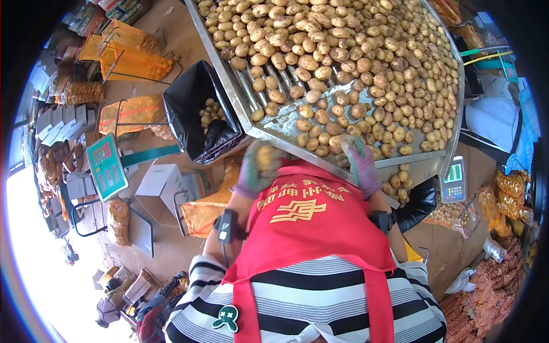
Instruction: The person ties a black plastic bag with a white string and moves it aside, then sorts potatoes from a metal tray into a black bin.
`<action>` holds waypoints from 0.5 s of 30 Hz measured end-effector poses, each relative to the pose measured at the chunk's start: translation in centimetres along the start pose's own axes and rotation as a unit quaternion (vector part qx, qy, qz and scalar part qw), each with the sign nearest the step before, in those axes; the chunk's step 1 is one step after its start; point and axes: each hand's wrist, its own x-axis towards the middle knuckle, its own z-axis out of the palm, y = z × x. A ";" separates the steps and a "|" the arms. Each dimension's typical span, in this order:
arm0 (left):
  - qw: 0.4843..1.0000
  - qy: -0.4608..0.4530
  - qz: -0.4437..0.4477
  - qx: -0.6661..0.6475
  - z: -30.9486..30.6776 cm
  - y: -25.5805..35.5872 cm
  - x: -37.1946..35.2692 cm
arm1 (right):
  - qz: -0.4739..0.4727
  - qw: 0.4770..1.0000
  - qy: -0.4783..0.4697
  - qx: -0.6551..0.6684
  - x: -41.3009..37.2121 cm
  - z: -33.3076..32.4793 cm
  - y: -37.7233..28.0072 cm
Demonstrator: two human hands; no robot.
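Observation:
Many potatoes (394,74) cover the sloping metal sorting table (280,132) in front of me. My left hand (251,171), in a purple and green glove, is off the table's front left corner. Its fingers are closed round a potato (266,158), and both are smeared by motion. At the table's front lip, my right hand (361,163), gloved alike, has its fingers curled against a brownish potato (342,160), partly covered by the glove. Metal rollers (245,86) show between potatoes on the left.
A bin lined with black plastic (191,123) holds some potatoes left of the table. Digital scales stand at left (107,167) and right (453,180). An orange mesh bag (211,208) and a white box (160,188) are near my left arm. Another black bag (417,206) hangs at right.

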 end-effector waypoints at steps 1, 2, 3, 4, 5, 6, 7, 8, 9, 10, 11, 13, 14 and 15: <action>0.997 0.061 0.051 0.010 -0.6 1.0 -1.9 | 0.024 1.000 0.001 0.018 0.1 0.0 0.0; 0.992 0.066 0.107 -0.013 -3.0 1.7 -3.6 | 0.030 0.999 0.004 0.012 0.3 0.0 0.0; 0.983 0.072 0.163 -0.037 -6.5 2.1 -5.3 | 0.029 0.999 0.004 0.012 0.4 0.0 0.1; 0.951 0.190 0.238 -0.041 -8.8 2.2 -7.0 | 0.040 0.999 0.000 0.015 0.6 -0.2 0.4; 0.900 0.304 0.308 -0.045 -12.1 2.1 -9.1 | 0.051 0.999 -0.004 0.017 0.9 -0.3 0.6; 0.887 0.325 0.324 -0.037 -15.7 2.1 -11.6 | 0.050 0.999 -0.003 0.016 1.0 -0.4 0.7; 0.913 0.254 0.319 0.010 -20.5 2.1 -14.2 | 0.043 0.999 -0.009 0.015 1.1 -0.4 0.9; 0.937 0.128 0.312 0.088 -25.5 2.1 -16.8 | 0.036 0.999 -0.014 0.015 1.3 -0.4 0.9; 0.936 0.057 0.305 0.168 -29.0 2.1 -18.5 | 0.035 0.999 -0.012 0.016 1.5 -0.4 0.9; 0.914 0.203 0.302 0.181 -28.5 2.1 -18.5 | 0.047 0.998 -0.015 0.026 1.6 -0.4 0.9; 0.871 0.345 0.293 0.190 -28.0 2.0 -18.6 | 0.059 0.997 -0.019 0.037 1.6 -0.4 1.0; 0.731 0.599 0.261 0.197 -26.3 1.8 -18.0 | 0.054 0.998 -0.011 0.010 1.9 -0.4 1.0; 0.636 0.708 0.237 0.194 -25.3 1.6 -17.8 | 0.052 0.998 -0.004 -0.016 2.0 -0.4 1.1; 0.594 0.677 0.326 0.286 -19.8 2.5 -14.2 | 0.052 0.999 -0.003 -0.015 2.1 -0.5 1.1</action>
